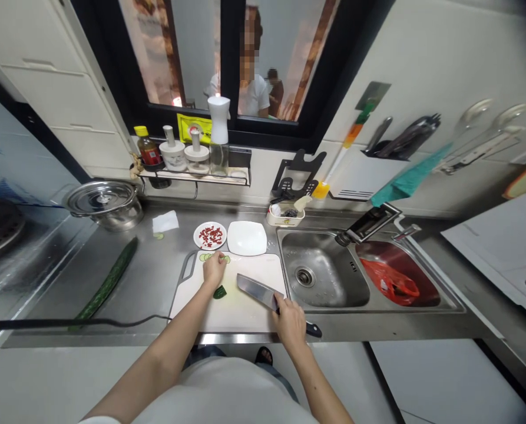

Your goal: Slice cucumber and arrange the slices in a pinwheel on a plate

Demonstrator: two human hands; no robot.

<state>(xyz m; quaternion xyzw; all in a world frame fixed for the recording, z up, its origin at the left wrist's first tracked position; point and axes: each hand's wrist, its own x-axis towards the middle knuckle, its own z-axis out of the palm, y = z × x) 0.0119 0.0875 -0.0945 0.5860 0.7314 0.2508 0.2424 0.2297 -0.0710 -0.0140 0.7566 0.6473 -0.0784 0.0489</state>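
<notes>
My right hand (290,321) is wrapped round the black handle of a kitchen knife (256,290), whose wide blade lies low over the right part of the white cutting board (240,318). At the board's far left, my left hand (214,268) has its fingers pinched together at a thin cucumber slice (226,259). More pale cucumber slices (205,257) sit in a row just left of those fingers. A short dark green cucumber piece (220,292) rests on the board between my left wrist and the blade.
Behind the board stand a plate of chopped red pieces (211,235) and a white square plate (247,238). A whole cucumber (108,282) and a lidded steel pot (108,203) are on the left. The sink (328,268) lies right; a red bag (390,282) fills its second basin.
</notes>
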